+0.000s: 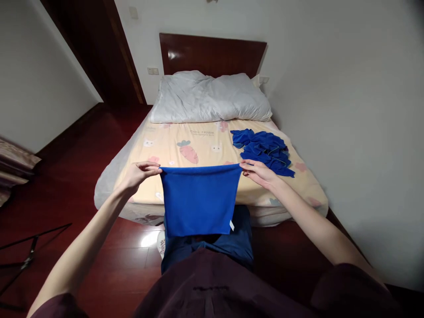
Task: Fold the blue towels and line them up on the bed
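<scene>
A blue cloth (198, 198) hangs flat in front of me, stretched between both hands above the foot of the bed. My left hand (141, 173) pinches its top left corner. My right hand (260, 172) pinches its top right corner. A small white tag shows at the cloth's lower right corner. On the bed to the right, just beyond my right hand, lies a heap of several more blue cloths (263, 150).
The bed (198, 148) has a yellow cartoon-print sheet, a grey duvet (208, 97) at the head and a dark wooden headboard (212, 55). A white wall runs along the right side. Dark red wooden floor (82, 176) lies to the left, with a black stand (26, 260) on it.
</scene>
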`<state>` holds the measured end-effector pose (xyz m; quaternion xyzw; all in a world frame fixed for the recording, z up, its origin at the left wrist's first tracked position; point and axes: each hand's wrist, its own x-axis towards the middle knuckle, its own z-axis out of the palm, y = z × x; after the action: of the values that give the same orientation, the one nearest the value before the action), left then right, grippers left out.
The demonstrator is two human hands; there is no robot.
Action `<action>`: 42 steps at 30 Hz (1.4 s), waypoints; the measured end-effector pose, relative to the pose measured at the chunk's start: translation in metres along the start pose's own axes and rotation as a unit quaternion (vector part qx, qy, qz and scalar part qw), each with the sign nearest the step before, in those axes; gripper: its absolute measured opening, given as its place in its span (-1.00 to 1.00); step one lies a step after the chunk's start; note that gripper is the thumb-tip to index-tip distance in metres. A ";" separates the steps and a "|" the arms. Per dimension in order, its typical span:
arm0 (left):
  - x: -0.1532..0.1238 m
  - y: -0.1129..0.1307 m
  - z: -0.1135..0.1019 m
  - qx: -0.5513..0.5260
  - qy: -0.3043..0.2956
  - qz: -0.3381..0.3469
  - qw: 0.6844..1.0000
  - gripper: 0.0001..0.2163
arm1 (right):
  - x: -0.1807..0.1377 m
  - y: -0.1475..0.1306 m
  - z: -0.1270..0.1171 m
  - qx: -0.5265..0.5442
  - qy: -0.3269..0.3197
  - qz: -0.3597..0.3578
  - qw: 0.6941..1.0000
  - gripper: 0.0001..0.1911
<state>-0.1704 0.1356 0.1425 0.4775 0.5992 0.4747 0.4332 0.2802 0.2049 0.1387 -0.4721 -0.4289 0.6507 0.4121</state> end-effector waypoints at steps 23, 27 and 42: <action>0.056 -0.203 0.055 0.261 0.141 0.094 0.950 -0.75 | 0.111 0.207 -0.002 -0.116 0.145 -0.071 0.980 -0.59; 0.019 -0.277 0.077 0.227 0.077 -0.072 0.968 -0.59 | 0.093 0.277 0.009 -0.115 0.164 0.000 0.980 -0.65; 0.003 -0.307 0.080 0.091 0.123 -0.091 0.984 -0.55 | 0.087 0.295 -0.019 -0.073 0.122 0.058 0.988 -0.63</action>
<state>-0.1424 0.1221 -0.1731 0.3959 0.7301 0.4316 0.3520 0.2411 0.2038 -0.1673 -0.6012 -0.3936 0.5775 0.3874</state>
